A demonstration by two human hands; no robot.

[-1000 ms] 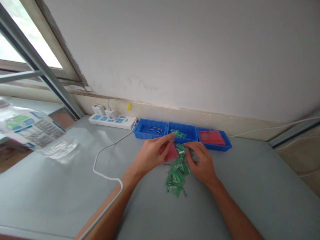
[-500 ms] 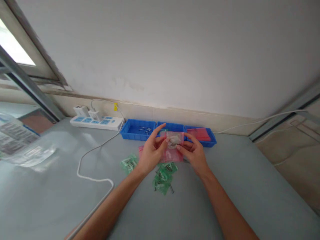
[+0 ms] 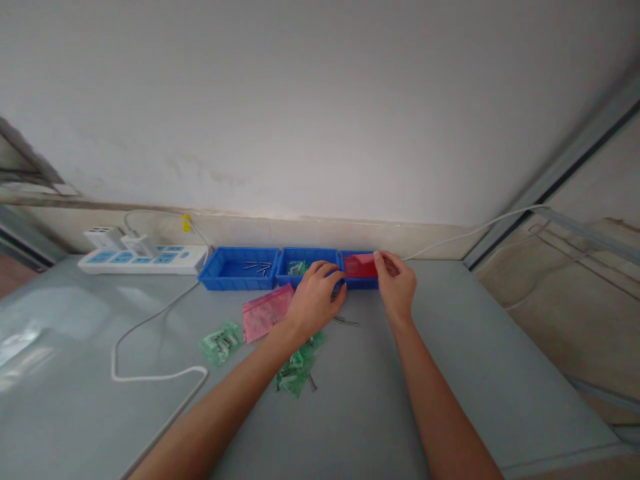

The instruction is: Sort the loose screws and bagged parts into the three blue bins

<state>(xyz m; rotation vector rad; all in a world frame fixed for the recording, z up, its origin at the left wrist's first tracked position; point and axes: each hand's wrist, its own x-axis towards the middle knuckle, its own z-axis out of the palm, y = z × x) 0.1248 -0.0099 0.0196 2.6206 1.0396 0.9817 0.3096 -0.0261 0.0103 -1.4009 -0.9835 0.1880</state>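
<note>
My right hand [image 3: 397,287] pinches the edge of a red zip bag [image 3: 363,265] at the right-hand blue bin, thumb against fingers. My left hand [image 3: 316,297] hovers at the front of the middle blue bin [image 3: 310,253], its fingers bent and apart. A bit of green shows beneath its fingertips; I see nothing gripped there. Left of that hand lies a pink zip bag [image 3: 266,312] on the table. Green packets of screws [image 3: 295,370] lie under my left forearm, and another green packet [image 3: 221,342] sits farther left. Loose screws [image 3: 346,321] lie between my hands.
The left blue bin [image 3: 237,270] holds several loose screws. A white power strip [image 3: 145,261] with plugs stands against the wall, its white cable [image 3: 150,378] snaking across the table's left side. Another screw [image 3: 313,382] lies near the green packets. A metal post [image 3: 520,167] rises at right.
The pink bag of small parts is no longer between my hands. My right hand has moved to the red bags in the right bin, and the view has swung right.
</note>
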